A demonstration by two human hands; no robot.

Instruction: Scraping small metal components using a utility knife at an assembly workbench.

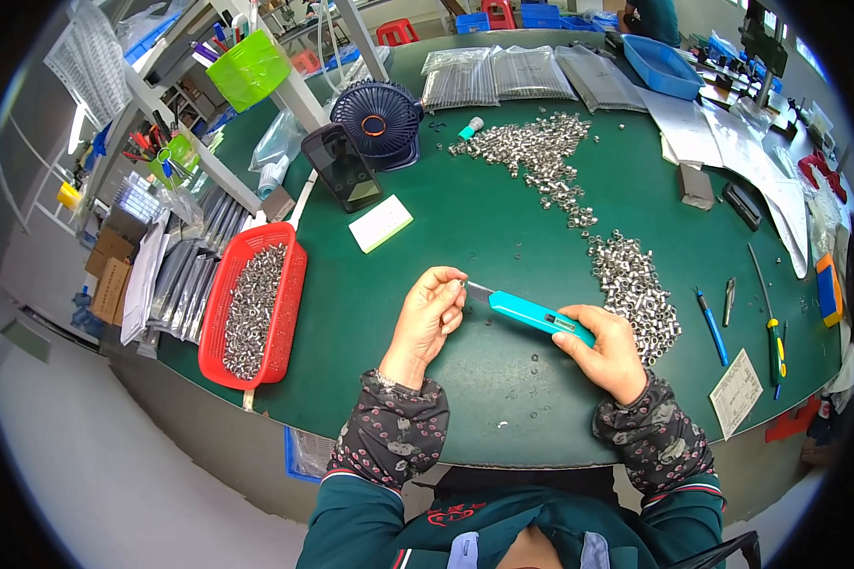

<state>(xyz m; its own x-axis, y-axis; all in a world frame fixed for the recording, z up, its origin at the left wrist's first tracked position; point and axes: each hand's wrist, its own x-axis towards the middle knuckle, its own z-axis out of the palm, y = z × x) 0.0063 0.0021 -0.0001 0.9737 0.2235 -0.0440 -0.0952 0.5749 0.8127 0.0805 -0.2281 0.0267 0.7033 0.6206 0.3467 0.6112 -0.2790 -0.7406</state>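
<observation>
1. Centrally in the frame, just right of the middle, a teal utility knife (527,313) is held above the green table (351,313). Its long axis slants from the lower right up toward the upper left.

2. Its bare blade (480,293) points to the upper left, toward the fingertips of the left hand; the rear end of the handle faces the lower right.

3. The right hand (605,349) is clamped on the rear half of the handle, thumb along the near side. Most of the knife therefore reaches out to the left of this hand, with the front of the handle uncovered.

4. The left hand (425,318) lies left of the knife, thumb and forefinger pinched together on a small piece (463,283) right at the blade's tip. The piece is too small to make out fully, and whether the blade touches it I cannot tell.

5. Just beyond the right hand, right of centre, lies a heap of metal rings (640,289); a second heap of small metal parts (527,144) spreads across the upper middle.

6. At the left, a red basket (299,294) contains more metal parts.
</observation>
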